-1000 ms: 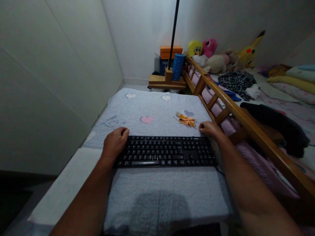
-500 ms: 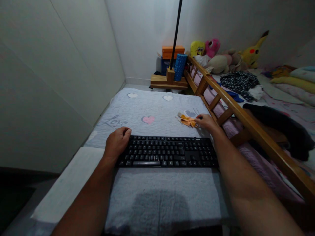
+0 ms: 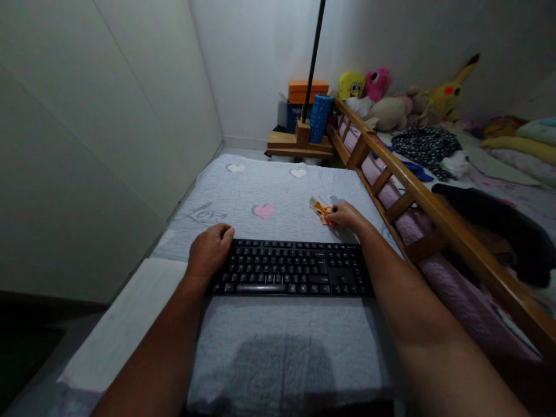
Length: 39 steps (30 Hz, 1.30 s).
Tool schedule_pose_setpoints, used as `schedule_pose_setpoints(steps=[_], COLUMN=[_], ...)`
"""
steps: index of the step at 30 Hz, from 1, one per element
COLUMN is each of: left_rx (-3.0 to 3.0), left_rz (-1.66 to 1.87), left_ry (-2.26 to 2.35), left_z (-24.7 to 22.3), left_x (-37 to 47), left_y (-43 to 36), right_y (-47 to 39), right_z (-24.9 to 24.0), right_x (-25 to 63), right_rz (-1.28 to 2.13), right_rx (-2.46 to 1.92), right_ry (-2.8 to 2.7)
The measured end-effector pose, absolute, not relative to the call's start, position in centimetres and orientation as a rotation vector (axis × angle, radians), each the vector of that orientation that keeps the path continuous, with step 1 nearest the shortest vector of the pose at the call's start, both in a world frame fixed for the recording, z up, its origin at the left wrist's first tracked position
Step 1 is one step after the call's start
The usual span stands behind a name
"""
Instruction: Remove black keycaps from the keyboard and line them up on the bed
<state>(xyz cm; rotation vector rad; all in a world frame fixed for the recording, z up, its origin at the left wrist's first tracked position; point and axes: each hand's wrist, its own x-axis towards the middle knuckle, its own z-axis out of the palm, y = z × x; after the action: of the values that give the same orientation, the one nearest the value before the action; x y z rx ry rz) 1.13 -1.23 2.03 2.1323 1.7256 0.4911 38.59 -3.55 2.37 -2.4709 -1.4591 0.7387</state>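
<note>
A black keyboard (image 3: 278,266) lies flat across the covered surface in front of me. My left hand (image 3: 211,248) grips its upper left corner, thumb along the edge and fingers curled. Beyond the keyboard's right half, my right hand (image 3: 343,215) reaches down with its fingers pinched on a small brush (image 3: 318,204) that has an orange handle and pale bristles. A crumpled orange cloth (image 3: 324,218) lies under the brush and fingertips, partly hidden by the hand. Thin light sticks show beside the brush, too small to name.
A grey-blue quilted cover (image 3: 234,197) with hearts spreads under everything. On the right runs a wooden bed rail (image 3: 408,179), with clothes and plush toys behind it. A blue foam roller (image 3: 320,119), orange box (image 3: 307,91) and black pole (image 3: 313,58) stand at the back.
My right hand has shifted left, from the cloth's right side onto the brush, whose bristle end now points more to the upper left. My left hand stays on the keyboard.
</note>
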Motion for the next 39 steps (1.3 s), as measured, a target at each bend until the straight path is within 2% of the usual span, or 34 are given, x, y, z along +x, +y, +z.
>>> schedule_pose_setpoints(steps=[9,16,28,39], left_rx=[2.132,2.132,2.139,2.154], left_rz=[0.515,0.522,0.522,0.544], left_ry=[1.721,1.721,1.721,1.697], left_z=[1.9,2.1,1.6,1.7], left_x=[0.9,1.0,1.0,0.9], left_y=[-1.1,-1.3,-1.0,-1.1], right_y=[-1.5,-1.6,-1.3,-1.2], right_z=[1.7,1.0,1.7,0.5], right_x=[35.8,36.5,32.7,34.4], right_rz=[0.867,0.579,0.854,0.665], right_rx=[-2.246,-2.341,-2.156,-2.315], right_ry=[-1.382,-1.404,-1.414,-1.433])
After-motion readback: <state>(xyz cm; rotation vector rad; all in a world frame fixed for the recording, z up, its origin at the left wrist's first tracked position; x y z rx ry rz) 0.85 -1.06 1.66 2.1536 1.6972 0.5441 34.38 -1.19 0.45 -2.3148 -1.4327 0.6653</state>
